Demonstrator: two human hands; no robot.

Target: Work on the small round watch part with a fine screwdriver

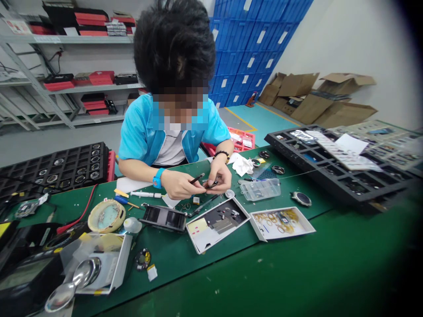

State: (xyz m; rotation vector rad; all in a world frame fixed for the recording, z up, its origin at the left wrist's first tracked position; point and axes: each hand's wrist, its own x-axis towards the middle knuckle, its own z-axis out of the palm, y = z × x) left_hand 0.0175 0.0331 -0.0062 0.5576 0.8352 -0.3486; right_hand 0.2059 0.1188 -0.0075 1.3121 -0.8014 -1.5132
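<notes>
Neither of my hands shows in the head view. Across the green workbench (231,273) sits a co-worker in a blue shirt (135,136). One of the co-worker's hands (180,185) holds a dark, pen-like tool (197,178). The other hand (220,176) holds a small dark part (212,185), too small to name. Below those hands lie a white tray with small parts (216,226) and a white tray of yellow rings (280,220). A black holder (164,217) stands to their left.
Left are a round tub (106,215), a syringe (145,194), a white box (115,264) and a shiny metal spoon-like piece (61,296). Right are a clear plastic case (261,189), a watch body (301,199) and a large black compartment tray (317,163). Blue crates (244,53) stand behind.
</notes>
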